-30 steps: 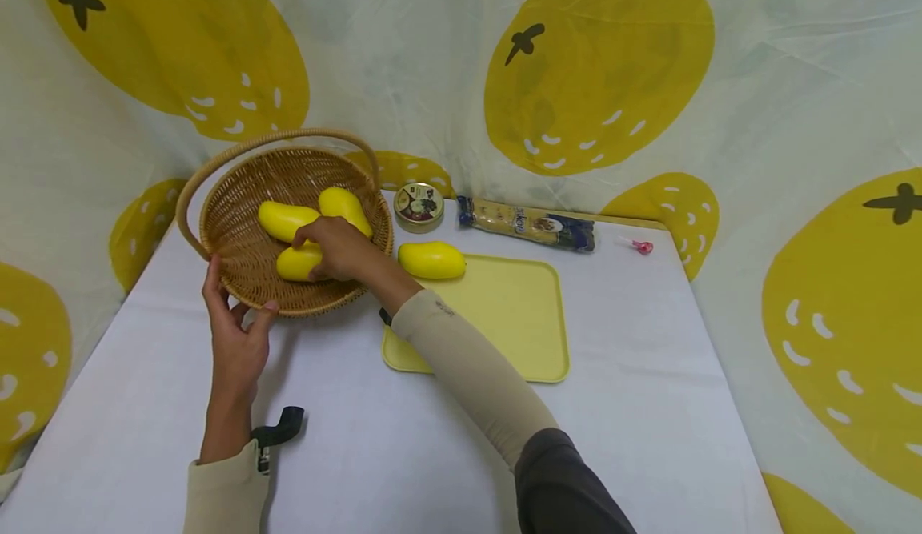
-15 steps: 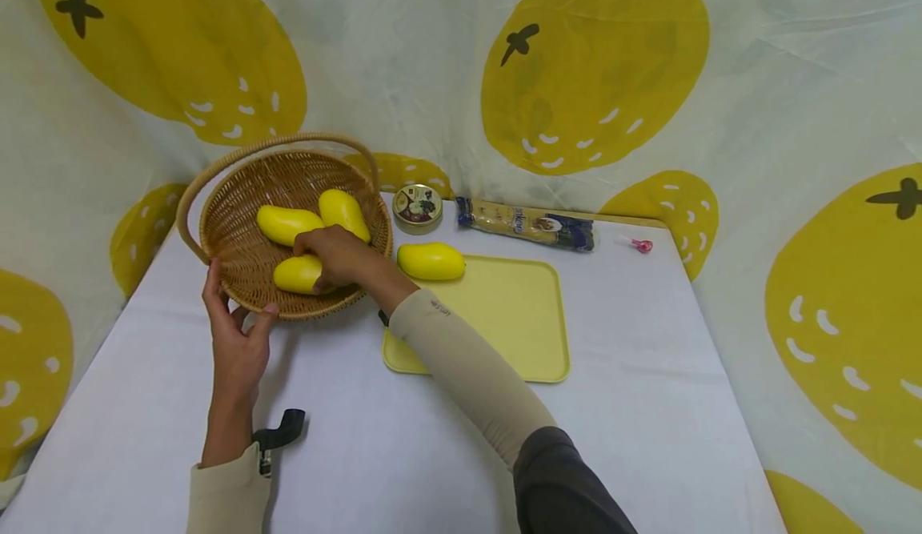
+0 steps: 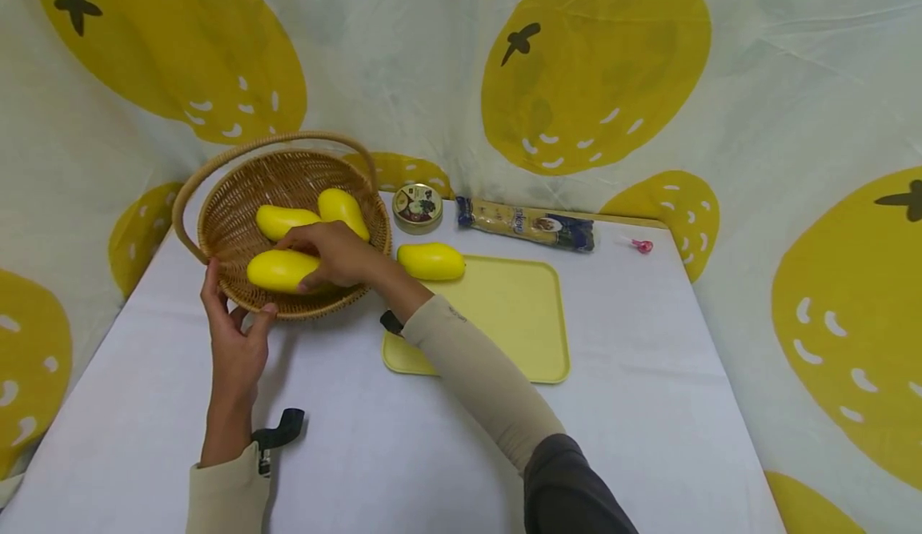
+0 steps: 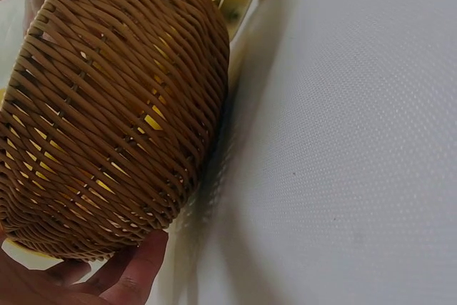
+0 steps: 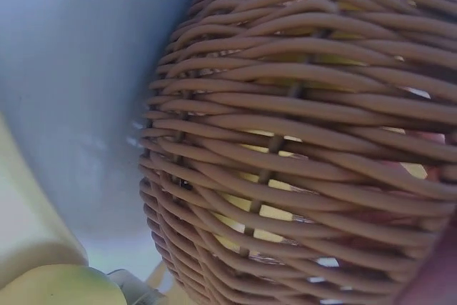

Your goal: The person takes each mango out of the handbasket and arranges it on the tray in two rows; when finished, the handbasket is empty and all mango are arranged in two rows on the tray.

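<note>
A wicker basket (image 3: pixel 223 226) with a hoop handle sits at the table's back left and holds three yellow mangoes. My right hand (image 3: pixel 333 252) reaches into it and grips the nearest mango (image 3: pixel 277 270), fingers curled over its right end. Two more mangoes (image 3: pixel 284 220) (image 3: pixel 342 209) lie behind. My left hand (image 3: pixel 234 327) holds the basket's near rim (image 4: pixel 107 248), thumb and fingers against the weave. A fourth mango (image 3: pixel 430 261) rests on the far left corner of a yellow tray (image 3: pixel 504 318). Both wrist views show mostly the basket wall (image 5: pixel 300 141).
A round tin (image 3: pixel 418 206), a long pasta packet (image 3: pixel 526 225) and a small pink object (image 3: pixel 641 246) lie along the table's back edge. A black clip (image 3: pixel 281 430) lies near my left sleeve. A lemon-print cloth hangs behind the table.
My right hand has slid the nearest mango to the left inside the basket, so more of it shows. The left hand has stayed on the rim.
</note>
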A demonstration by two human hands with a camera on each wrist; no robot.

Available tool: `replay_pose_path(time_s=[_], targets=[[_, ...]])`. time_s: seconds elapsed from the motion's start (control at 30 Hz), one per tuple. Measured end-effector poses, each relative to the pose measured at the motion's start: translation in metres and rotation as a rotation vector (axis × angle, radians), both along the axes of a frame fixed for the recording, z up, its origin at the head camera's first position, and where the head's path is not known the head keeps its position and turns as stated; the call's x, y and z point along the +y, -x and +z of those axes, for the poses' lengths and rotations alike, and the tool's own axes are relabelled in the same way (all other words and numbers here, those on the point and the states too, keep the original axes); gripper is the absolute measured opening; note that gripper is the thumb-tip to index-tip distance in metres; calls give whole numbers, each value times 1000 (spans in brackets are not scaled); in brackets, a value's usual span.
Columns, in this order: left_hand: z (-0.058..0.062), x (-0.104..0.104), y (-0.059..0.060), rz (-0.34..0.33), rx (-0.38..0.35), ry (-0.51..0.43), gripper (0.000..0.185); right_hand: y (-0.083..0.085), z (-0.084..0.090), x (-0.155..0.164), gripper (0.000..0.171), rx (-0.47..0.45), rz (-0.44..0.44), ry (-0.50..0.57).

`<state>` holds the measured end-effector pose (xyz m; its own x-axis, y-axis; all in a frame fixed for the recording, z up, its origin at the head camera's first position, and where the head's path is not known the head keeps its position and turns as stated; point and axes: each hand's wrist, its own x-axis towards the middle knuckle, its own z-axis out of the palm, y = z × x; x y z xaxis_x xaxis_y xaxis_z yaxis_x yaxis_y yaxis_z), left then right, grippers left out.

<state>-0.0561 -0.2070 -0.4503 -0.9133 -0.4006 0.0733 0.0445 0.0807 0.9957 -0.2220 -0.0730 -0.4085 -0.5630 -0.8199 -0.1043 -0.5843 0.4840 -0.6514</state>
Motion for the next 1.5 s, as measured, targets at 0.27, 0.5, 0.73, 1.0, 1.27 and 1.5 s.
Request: replay_pose_path(time_s=[0.27, 0.5, 0.73, 1.0, 1.27, 1.5], targets=[[0, 1, 2, 2, 3, 16, 87, -9, 7, 16, 67, -53, -63, 176], [0, 2, 2, 16, 9, 16, 85, -19, 11, 29, 68, -36, -96, 302], [0, 2, 2, 16, 16, 21, 84, -32, 23, 46, 68, -62, -120, 423], [-1, 3, 2, 12, 15, 9, 84, -44, 31, 67, 66, -93, -168, 525], [-15, -5, 6, 22, 13, 18, 87, -65, 57, 97, 63, -116, -224, 606], [-23, -9, 7, 19, 12, 8, 88, -65, 52, 122, 63, -104, -285, 614]])
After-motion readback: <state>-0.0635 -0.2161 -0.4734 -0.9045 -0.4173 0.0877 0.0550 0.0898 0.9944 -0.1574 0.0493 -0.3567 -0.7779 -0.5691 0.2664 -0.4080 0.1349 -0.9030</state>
